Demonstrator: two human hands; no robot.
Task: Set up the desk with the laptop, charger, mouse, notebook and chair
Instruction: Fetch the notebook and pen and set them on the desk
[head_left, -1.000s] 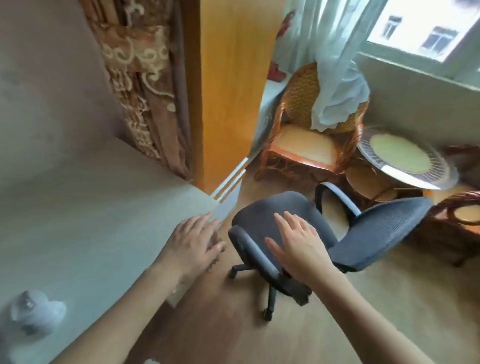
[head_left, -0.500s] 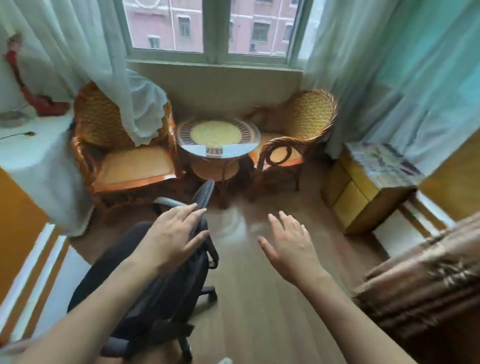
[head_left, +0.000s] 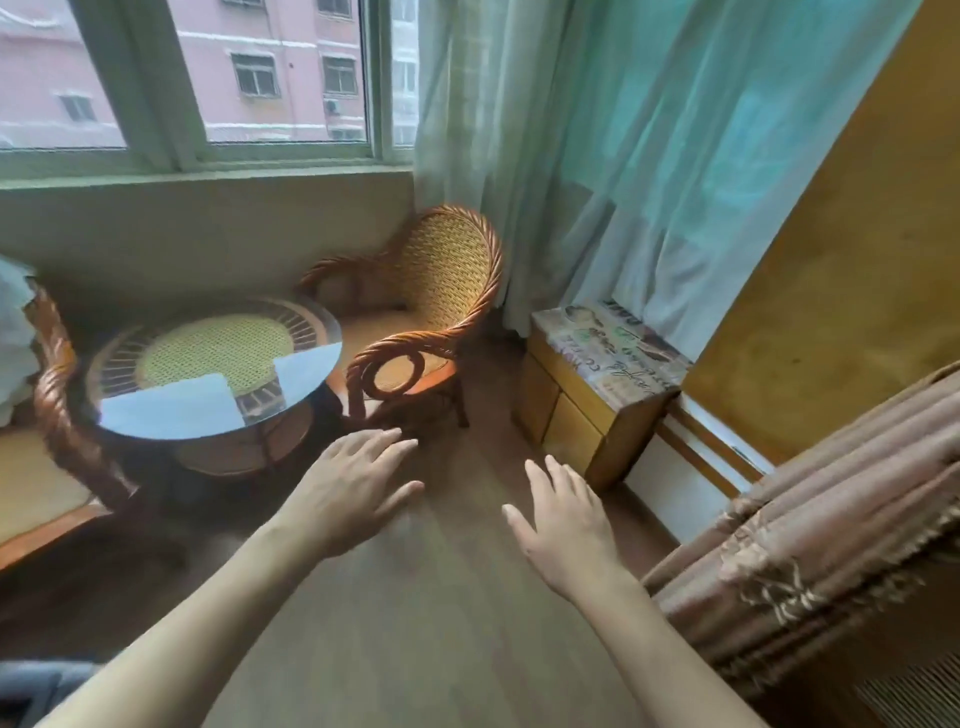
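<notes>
Nearest to where the person stands, both bare forearms reach forward over the wooden floor (head_left: 415, 623). The left hand (head_left: 348, 493) is spread, palm down, fingers straight and slightly apart, holding nothing and touching nothing. The right hand (head_left: 566, 525) is the same: flat, fingers relaxed and extended, empty, hanging in the air above the boards. The two hands are near each other but apart.

Down at the lower left corner, just under the left forearm, a sliver of grey and black shows (head_left: 31, 686); it may be part of the office chair, but too little of it is in view to tell. None of the other desk things can be seen from here.

To the right, heavy pinkish-brown folded fabric with an embroidered pattern (head_left: 810, 525) juts into view beside the right arm. Beyond it a low yellow wooden cabinet (head_left: 571, 410) stands on the floor against an ochre wall panel (head_left: 852, 249), its top covered with a printed sheet.

Further off, a round glass-topped rattan table (head_left: 218, 364) sits between two rattan armchairs: one (head_left: 441, 291) by the corner, the other (head_left: 57, 395) cut off at the left edge. Behind them sheer teal curtains (head_left: 623, 156) hang beside the window (head_left: 234, 73), which looks out on a pink building.
</notes>
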